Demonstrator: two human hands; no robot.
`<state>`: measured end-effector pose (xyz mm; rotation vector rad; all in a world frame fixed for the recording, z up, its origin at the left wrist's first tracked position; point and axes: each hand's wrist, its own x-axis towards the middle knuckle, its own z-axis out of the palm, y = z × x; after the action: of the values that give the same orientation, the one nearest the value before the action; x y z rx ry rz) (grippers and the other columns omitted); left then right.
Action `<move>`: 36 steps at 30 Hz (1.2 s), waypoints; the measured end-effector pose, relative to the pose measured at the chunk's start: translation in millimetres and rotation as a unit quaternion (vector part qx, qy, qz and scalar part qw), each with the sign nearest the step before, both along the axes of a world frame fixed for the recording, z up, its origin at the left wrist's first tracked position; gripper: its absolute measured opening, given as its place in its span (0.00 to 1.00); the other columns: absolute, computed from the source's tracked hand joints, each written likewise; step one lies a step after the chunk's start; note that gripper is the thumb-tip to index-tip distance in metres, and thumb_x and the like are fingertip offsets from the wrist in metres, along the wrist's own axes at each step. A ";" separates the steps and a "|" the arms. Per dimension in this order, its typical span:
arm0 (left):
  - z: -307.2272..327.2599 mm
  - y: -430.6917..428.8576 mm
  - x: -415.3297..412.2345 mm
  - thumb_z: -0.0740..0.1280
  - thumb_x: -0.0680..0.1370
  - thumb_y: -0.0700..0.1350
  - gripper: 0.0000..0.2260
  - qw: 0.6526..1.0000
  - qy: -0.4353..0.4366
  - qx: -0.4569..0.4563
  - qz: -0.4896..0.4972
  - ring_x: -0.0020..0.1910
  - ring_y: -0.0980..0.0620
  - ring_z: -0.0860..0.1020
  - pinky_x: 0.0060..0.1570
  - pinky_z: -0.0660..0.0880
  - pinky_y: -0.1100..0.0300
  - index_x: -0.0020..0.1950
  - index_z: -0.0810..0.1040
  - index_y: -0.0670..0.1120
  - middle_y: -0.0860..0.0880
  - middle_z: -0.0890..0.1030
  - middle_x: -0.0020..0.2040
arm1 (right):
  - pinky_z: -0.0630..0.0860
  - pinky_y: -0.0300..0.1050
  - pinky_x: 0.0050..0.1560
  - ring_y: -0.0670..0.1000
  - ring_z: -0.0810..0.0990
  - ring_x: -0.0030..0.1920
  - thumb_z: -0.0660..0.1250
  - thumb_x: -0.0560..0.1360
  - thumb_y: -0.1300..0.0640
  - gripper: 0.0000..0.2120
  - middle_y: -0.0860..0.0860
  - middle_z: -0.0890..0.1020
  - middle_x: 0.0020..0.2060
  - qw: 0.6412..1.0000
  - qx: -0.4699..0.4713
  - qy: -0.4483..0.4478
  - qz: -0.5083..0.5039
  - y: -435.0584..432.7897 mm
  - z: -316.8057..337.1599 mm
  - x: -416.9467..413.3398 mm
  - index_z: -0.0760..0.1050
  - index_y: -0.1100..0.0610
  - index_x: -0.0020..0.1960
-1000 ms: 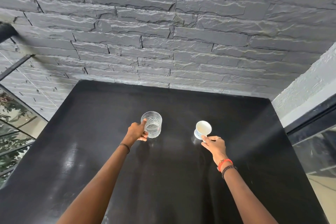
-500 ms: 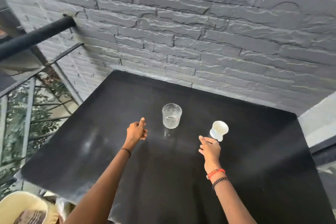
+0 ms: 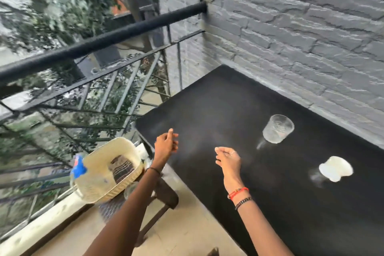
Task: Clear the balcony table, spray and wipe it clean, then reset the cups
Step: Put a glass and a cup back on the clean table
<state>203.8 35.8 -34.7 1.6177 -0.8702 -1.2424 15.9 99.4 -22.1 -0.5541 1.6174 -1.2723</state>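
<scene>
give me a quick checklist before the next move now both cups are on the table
1. Glass tumbler on the black table: ok.
2. White cup on the table, apart from the tumbler: ok; blurred, so upright or not: cannot tell.
3. Left hand empty: ok.
4. Right hand empty, clear of both cups: ok.
5. Table wiped clean: cannot tell, motion blur.
6. Cream basket beside the table holds a striped cloth, blue-topped item at its edge: ok.
</scene>
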 end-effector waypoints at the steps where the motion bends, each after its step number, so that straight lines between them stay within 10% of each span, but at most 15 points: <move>1: 0.0 8.7 14.5 0.56 0.84 0.47 0.16 1.000 0.012 -0.003 0.014 0.17 0.60 0.69 0.19 0.66 0.67 0.40 0.77 0.42 0.46 0.72 0.28 | 0.76 0.39 0.37 0.47 0.78 0.37 0.69 0.73 0.63 0.03 0.51 0.79 0.36 1.000 -0.001 -0.003 0.016 3.3 -0.7 15.8 0.76 0.57 0.42; 15: -82.1 145.7 176.1 0.61 0.81 0.40 0.11 0.987 -0.128 0.064 0.074 0.30 0.52 0.73 0.27 0.71 0.69 0.39 0.75 0.41 0.47 0.76 0.31 | 0.79 0.50 0.44 0.55 0.80 0.36 0.63 0.72 0.67 0.09 0.57 0.83 0.35 0.972 0.098 0.070 0.202 50.1 -103.0 191.4 0.77 0.57 0.38; 21: -196.7 156.3 216.4 0.64 0.76 0.47 0.11 0.964 -0.155 0.217 -0.023 0.38 0.41 0.81 0.44 0.78 0.42 0.34 0.72 0.47 0.45 0.77 0.32 | 0.75 0.46 0.51 0.59 0.81 0.49 0.65 0.74 0.60 0.10 0.60 0.84 0.46 0.927 0.187 0.175 0.275 11.5 -167.0 215.2 0.80 0.65 0.49; 28: -257.1 130.9 218.1 0.62 0.80 0.49 0.15 0.955 -0.164 0.242 -0.041 0.50 0.37 0.81 0.48 0.75 0.51 0.46 0.80 0.38 0.36 0.83 0.47 | 0.71 0.49 0.56 0.61 0.76 0.60 0.72 0.69 0.42 0.33 0.65 0.78 0.57 0.886 0.200 0.263 0.325 -30.7 -216.3 265.1 0.73 0.70 0.57; 36: -269.9 110.1 218.4 0.60 0.81 0.54 0.21 0.935 -0.205 0.273 -0.096 0.53 0.39 0.80 0.52 0.76 0.52 0.61 0.76 0.36 0.37 0.81 0.53 | 0.73 0.48 0.56 0.61 0.75 0.60 0.77 0.64 0.47 0.32 0.63 0.77 0.57 0.863 0.210 0.319 0.331 -42.4 -252.4 282.3 0.71 0.67 0.58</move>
<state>422.3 145.9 -304.6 2.3440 -1.0108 -1.3872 298.2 57.0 -274.6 -1.2024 1.9032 -0.1956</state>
